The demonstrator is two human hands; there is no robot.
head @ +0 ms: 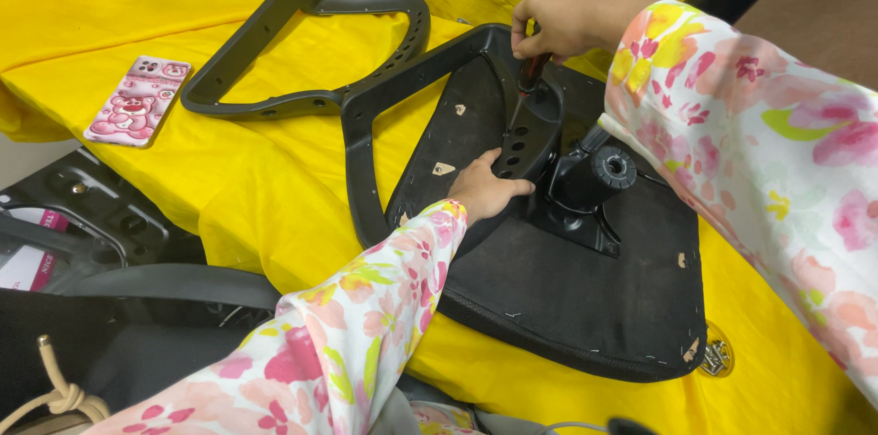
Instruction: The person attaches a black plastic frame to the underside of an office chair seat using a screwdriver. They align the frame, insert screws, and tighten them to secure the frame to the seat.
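The screwdriver (529, 78) stands nearly upright on the black armrest bracket (526, 128), which lies on the underside of the office chair seat (585, 289). The seat rests upside down on a yellow cloth (256, 170). The right hand (558, 19) is closed around the handle of the screwdriver from above. The left hand (485, 190) lies flat on the seat with spread fingers and presses against the bracket edge; it grips nothing. To do this well, I think the tool must stay straight over the hole while the left hand keeps the bracket from sliding. Beside the seat lies a second armrest frame (302, 60), and further left a pink phone (139, 98). A few loose screws (715, 357) lie on the cloth near the seat corner. I see no container here.
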